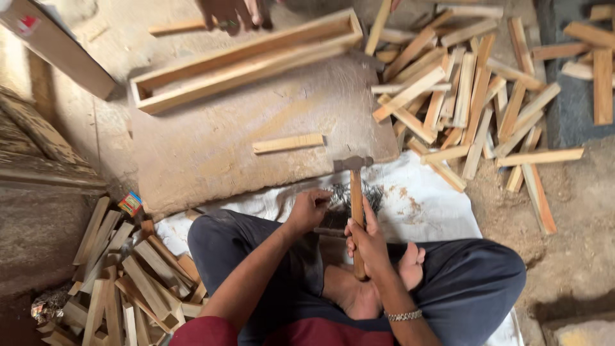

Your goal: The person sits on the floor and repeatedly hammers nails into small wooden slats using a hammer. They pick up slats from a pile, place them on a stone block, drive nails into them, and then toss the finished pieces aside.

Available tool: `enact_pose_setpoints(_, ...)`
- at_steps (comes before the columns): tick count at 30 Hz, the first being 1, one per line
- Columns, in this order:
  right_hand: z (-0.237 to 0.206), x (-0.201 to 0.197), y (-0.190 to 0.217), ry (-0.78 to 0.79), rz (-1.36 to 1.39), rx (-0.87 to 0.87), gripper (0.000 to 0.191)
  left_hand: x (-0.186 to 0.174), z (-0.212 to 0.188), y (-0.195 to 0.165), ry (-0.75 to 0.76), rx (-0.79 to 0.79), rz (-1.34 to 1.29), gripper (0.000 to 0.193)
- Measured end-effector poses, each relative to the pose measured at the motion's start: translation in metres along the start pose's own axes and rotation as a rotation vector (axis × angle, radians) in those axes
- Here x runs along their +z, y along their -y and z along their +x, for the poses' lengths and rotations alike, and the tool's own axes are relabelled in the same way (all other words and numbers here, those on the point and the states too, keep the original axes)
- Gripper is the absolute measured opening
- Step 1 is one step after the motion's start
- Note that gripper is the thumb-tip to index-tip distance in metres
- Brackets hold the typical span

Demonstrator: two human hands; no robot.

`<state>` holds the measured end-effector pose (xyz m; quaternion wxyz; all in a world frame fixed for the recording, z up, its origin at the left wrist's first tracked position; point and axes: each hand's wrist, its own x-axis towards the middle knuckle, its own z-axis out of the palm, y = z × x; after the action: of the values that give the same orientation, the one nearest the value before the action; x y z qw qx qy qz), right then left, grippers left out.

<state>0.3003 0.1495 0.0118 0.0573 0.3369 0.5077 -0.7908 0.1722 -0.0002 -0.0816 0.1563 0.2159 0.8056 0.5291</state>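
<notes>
Hammer [356, 211] stands upright over the crossed legs, its wooden handle wrapped firmly in the right hand [366, 240]. Just beside it, the left hand [309, 208] pinches with curled fingers into a pile of nails [349, 195] on the white sack [423, 205].

Small colourful packet [130, 204] in red, yellow and blue on the ground beside the stacked wood pieces at left, red-and-white label [27, 24] on the slanted board, top left corner
</notes>
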Motion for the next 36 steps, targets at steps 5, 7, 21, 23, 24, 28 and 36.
enact_pose_setpoints(5, 0.001, -0.002, -0.001, -0.002, -0.004, 0.015, 0.081, -0.002, 0.000, -0.004, 0.047, -0.109, 0.041, 0.017)
enact_pose_setpoints(7, 0.002, -0.002, -0.001, -0.004, -0.004, 0.023, 0.081, -0.004, 0.001, -0.006, 0.049, -0.076, 0.082, 0.017)
enact_pose_setpoints(21, -0.003, -0.004, -0.007, 0.009, -0.018, -0.007, 0.080, -0.045, 0.082, 0.007, -0.307, 0.127, 0.148, 0.014)
enact_pose_setpoints(23, -0.004, -0.002, -0.004, 0.007, -0.018, -0.002, 0.079, -0.051, 0.105, 0.006, -0.305, 0.163, 0.196, 0.011)
enact_pose_setpoints(24, -0.004, -0.002, -0.003, 0.004, -0.021, 0.002, 0.079, -0.053, 0.114, 0.005, -0.286, 0.160, 0.196, 0.010)
enact_pose_setpoints(28, -0.005, -0.002, -0.003, 0.003, -0.004, 0.007, 0.080, -0.054, 0.128, 0.005, -0.260, 0.230, 0.273, 0.011)
enact_pose_setpoints(36, -0.003, -0.005, -0.008, 0.004, -0.008, 0.002, 0.079, -0.048, 0.129, 0.006, -0.240, 0.154, 0.285, 0.011)
